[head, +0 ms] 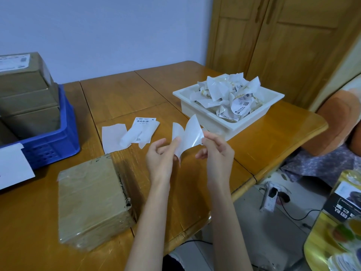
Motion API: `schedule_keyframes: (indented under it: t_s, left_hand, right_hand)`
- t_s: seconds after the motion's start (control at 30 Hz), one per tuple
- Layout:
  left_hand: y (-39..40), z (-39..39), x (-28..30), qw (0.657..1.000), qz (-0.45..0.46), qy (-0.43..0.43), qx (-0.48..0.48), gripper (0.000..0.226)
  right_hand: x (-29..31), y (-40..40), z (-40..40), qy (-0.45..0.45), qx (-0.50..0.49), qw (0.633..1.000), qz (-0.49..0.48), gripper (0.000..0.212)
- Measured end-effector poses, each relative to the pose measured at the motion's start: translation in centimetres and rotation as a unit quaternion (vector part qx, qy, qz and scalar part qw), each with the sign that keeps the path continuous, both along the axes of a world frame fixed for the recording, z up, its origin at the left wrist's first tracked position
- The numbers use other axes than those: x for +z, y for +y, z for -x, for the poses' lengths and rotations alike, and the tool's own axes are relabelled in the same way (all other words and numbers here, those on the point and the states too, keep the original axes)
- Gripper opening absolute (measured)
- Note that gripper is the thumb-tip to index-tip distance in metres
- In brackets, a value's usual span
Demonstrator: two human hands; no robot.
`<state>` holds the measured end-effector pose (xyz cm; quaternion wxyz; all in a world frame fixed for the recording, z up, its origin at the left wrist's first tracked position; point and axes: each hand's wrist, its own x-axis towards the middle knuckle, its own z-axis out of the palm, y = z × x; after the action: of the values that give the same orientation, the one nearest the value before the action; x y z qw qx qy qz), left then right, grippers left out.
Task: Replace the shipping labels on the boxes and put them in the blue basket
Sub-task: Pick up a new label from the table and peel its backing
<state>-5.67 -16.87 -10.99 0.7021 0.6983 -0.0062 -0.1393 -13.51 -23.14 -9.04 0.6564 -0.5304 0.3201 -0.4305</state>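
A taped brown cardboard box (91, 200) lies on the wooden table (127, 94) in front of me, its top bare of any label. Above the table I hold a white shipping label (188, 136) between both hands. My left hand (161, 159) pinches one layer of it at the left. My right hand (216, 151) pinches the glossy layer at the right, and the two layers are spread apart. The blue basket (58, 137) stands at the left with several brown boxes (27, 100) stacked in it. More loose labels (132, 133) lie on the table beyond my hands.
A white tray (230, 122) full of crumpled labels and backing paper sits at the right of the table. A white sheet (13, 167) lies at the left edge. Past the table's right edge are a power strip on the floor, a cushion and a yellow package.
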Motion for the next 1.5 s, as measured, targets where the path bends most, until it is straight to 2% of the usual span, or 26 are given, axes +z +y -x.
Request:
schedule_keyframes:
  t_s: [0.17,0.43,0.6,0.67,0.77,0.9,0.97,1.03,1.1,1.17,1.27,1.37,1.5]
  left_hand:
    - [0.6,-0.7,-1.2,0.996,0.012,-0.020,0.083,0.030]
    - [1.1,-1.2,-1.5,0.970,0.066,-0.049,0.228,0.038]
    - [1.3,-1.3,-1.5,0.961,0.029,-0.083,0.262,0.042]
    - [1.2,-1.2,-1.4,0.961,-0.007,-0.098,0.258,0.031]
    - [0.9,-0.8,-1.4,0.967,-0.076,-0.139,0.202,0.018]
    - [0.8,-0.4,-1.6,0.951,-0.202,-0.179,0.149,0.025]
    - [0.8,-0.2,-1.4,0.944,-0.210,-0.202,0.152,0.023]
    - [0.7,-0.1,-1.1,0.954,-0.162,-0.216,0.133,0.016]
    - [0.4,-0.2,-0.3,0.982,-0.068,-0.162,0.071,0.020]
    - [0.2,-0.1,1.1,0.999,0.009,-0.050,0.011,0.027]
    - [0.2,-0.2,2.9,0.990,0.098,0.095,-0.041,0.037]
    - [0.4,-0.5,3.7,0.977,0.144,0.147,-0.051,0.041]
    - [0.6,-0.2,4.0,0.979,0.129,0.142,-0.064,0.024]
  right_hand:
    - [0.1,-0.2,0.1,-0.033,-0.048,0.998,-0.019,0.025]
    - [-1.2,-0.4,0.1,-0.101,-0.132,0.986,-0.030,0.017]
    - [-1.0,-0.5,0.2,-0.138,-0.187,0.973,0.002,0.021]
    - [-0.8,-0.6,0.3,-0.152,-0.204,0.967,0.010,0.019]
    - [-0.7,-0.5,0.2,-0.159,-0.187,0.969,0.021,0.015]
    - [-0.6,-0.1,0.0,-0.168,-0.145,0.975,0.031,0.021]
    - [-0.7,-0.1,0.0,-0.163,-0.131,0.977,0.047,0.018]
    - [-0.8,-0.2,-0.2,-0.154,-0.108,0.980,0.068,0.015]
    - [-0.9,-0.2,-0.4,-0.148,-0.083,0.982,0.081,0.015]
    - [-1.0,-0.2,-0.6,-0.137,-0.059,0.985,0.087,0.017]
    - [-1.3,-0.2,-0.7,-0.128,-0.020,0.985,0.116,0.020]
    - [-1.6,-0.1,-0.6,-0.123,0.016,0.980,0.155,0.019]
    - [-1.9,-0.1,-0.8,-0.103,0.016,0.978,0.183,0.022]
